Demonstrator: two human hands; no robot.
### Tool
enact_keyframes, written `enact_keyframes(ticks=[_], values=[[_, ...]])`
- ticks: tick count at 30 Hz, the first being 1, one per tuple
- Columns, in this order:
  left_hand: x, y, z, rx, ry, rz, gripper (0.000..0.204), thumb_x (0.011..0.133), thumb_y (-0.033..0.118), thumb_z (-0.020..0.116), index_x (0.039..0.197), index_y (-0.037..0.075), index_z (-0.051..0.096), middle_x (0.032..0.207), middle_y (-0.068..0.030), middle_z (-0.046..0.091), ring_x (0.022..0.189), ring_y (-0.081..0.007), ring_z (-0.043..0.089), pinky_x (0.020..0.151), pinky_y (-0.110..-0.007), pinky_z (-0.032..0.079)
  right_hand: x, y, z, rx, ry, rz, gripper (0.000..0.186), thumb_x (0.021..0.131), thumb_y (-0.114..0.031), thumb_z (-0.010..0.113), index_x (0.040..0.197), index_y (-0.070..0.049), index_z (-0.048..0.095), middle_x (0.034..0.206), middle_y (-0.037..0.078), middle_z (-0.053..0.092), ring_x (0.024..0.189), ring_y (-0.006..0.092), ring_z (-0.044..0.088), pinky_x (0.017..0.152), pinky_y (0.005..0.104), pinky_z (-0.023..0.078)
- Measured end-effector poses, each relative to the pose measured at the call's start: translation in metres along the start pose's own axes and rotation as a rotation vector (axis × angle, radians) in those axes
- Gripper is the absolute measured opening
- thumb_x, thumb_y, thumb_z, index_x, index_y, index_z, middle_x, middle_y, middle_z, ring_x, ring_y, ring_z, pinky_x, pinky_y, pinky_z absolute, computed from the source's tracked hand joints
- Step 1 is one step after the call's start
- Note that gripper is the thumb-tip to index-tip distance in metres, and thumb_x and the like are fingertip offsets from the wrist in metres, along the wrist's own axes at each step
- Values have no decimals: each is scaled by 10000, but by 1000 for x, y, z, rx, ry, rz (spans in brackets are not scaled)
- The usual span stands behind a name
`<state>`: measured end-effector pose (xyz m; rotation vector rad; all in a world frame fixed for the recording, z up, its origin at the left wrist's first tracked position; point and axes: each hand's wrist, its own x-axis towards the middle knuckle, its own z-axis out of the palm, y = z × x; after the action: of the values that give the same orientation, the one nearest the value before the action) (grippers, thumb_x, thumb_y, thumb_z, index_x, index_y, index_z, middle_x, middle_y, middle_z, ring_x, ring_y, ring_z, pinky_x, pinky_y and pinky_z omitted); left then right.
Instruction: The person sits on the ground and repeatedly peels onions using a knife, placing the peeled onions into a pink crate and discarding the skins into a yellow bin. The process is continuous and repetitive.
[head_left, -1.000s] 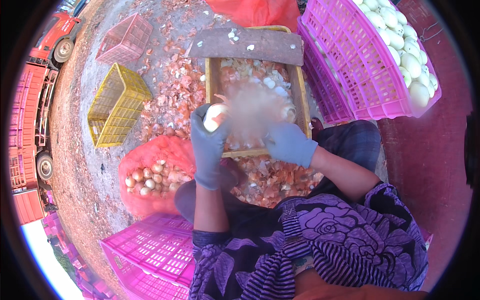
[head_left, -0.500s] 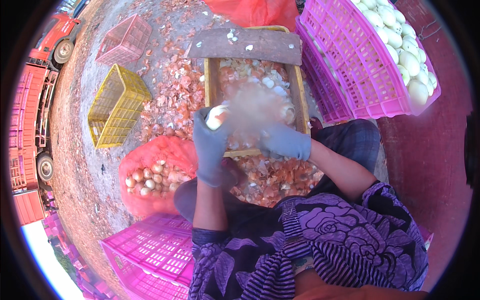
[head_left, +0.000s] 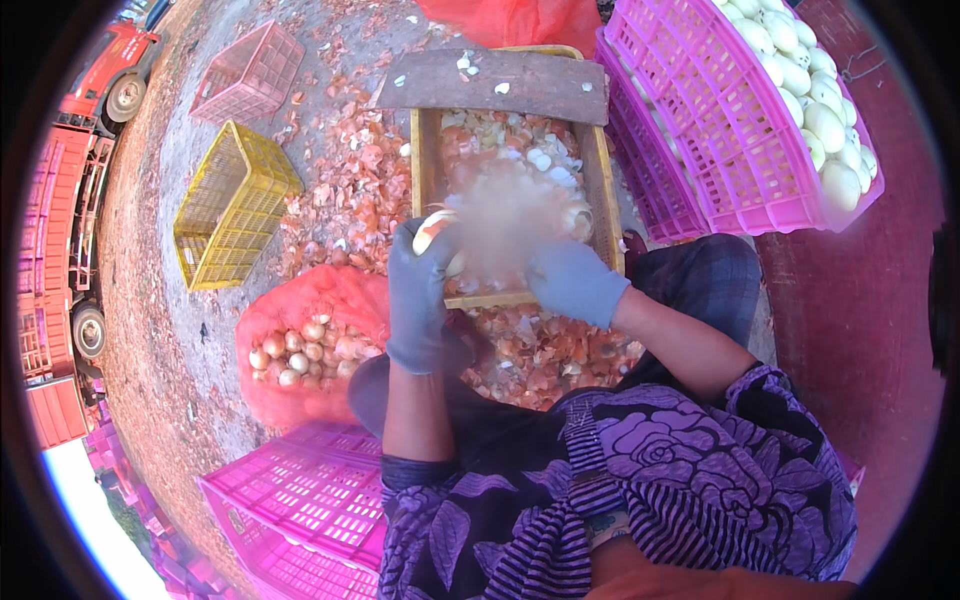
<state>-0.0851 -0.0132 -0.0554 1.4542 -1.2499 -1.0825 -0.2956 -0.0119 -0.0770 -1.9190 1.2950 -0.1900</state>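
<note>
A grey-gloved left hand, my left hand (head_left: pixel 414 305), is closed round an onion (head_left: pixel 430 236) at the left wall of a wooden box (head_left: pixel 600 190). The onion is partly pale and partly brown-skinned. My right hand (head_left: pixel 578 284), gloved too, hangs over the near right part of this box. A blurred patch in the picture's middle hides its fingertips, so I cannot make out what they hold. Onion skins and white trimmings (head_left: pixel 545 160) lie inside the box, and a plank (head_left: pixel 490 88) spans its far end.
To the left, a red mesh sack (head_left: pixel 262 385) holds several unpeeled onions (head_left: pixel 300 350). Pink crates (head_left: pixel 730 150) of pale peeled onions stand at the right; another pink crate (head_left: pixel 290 490) is near left. A yellow crate (head_left: pixel 240 205) and loose skins (head_left: pixel 355 170) lie on the ground.
The onion has turned in my left hand, so more brown skin shows along its top. My right hand has shifted slightly and its wrist has tilted.
</note>
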Motion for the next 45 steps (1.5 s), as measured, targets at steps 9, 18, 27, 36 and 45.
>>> enact_keyframes(ticks=[9, 18, 27, 36, 45], values=[[4, 0, 12, 53, 88, -211, 381, 907, 243, 722, 1154, -36, 643, 1001, -93, 663, 893, -150, 642, 765, -289, 535, 16, 30, 22, -39, 40, -147, 504, 907, -122, 521, 1404, -42, 539, 897, 213, 713, 778, 349, 709, 710, 465, 555], [2, 11, -5, -340, -87, -196, 402, 876, 203, 700, 1190, -21, 587, 1017, -83, 659, 857, -139, 648, 700, -270, 543, -5, -3, -29, 663, -333, 104, 507, 898, -134, 538, 1398, -119, 620, 821, 71, 676, 661, 149, 635, 619, 309, 539], [4, 8, -2, -188, -91, -127, 445, 841, 158, 725, 1229, -22, 602, 1077, -71, 668, 933, -118, 628, 819, -271, 528, -2, -4, -4, 507, 255, -184, 405, 980, -178, 593, 1371, -75, 622, 1097, 121, 730, 1002, 200, 689, 895, 348, 545], [6, 6, 0, 42, -315, -7, 467, 814, 129, 748, 1240, -7, 615, 1115, -68, 662, 997, -149, 620, 888, -305, 518, 37, 7, 20, 386, 536, -341, 248, 919, -52, 670, 1162, -38, 714, 1055, 72, 729, 981, 145, 674, 879, 321, 545], [-2, -1, 24, -335, -75, -146, 535, 861, 134, 726, 1336, -15, 530, 1133, -82, 649, 1015, -149, 623, 882, -303, 531, 36, 8, 15, 521, 559, -214, 174, 922, -96, 669, 1062, -6, 720, 861, 53, 715, 740, 121, 656, 657, 273, 545]])
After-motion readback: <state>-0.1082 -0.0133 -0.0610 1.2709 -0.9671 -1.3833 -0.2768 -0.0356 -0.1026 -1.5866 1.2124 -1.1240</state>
